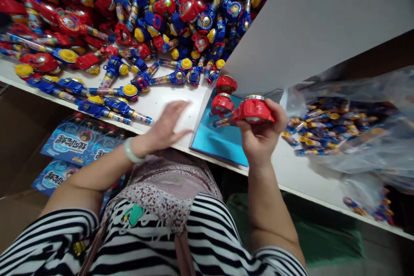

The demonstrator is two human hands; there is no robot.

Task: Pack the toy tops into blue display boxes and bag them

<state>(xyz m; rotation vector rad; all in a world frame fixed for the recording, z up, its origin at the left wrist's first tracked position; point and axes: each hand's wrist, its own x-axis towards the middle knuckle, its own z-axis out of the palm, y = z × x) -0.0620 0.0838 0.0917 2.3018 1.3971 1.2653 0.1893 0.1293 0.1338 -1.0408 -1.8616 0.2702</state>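
Note:
My right hand [260,142] grips a red spinning-top toy [254,110] above the blue tray's right part. A short printed tube [223,122] points left from beside it; I cannot tell whether it is joined to that toy. My left hand [166,127] is slightly blurred over the table's front edge, fingers spread, holding nothing. Two more red toys [222,104] sit at the back of the blue tray [213,138], between my hands. Left of them, red and blue spinning-top toys with tube handles [129,91] lie along the white table [164,103].
A big heap of red and blue toys [168,13] fills the back left. A grey-white panel [291,21] stands behind the tray. To the right, a clear plastic bag [349,155] holds small printed tubes [330,125]. Blue printed packages [71,144] are below the table at left.

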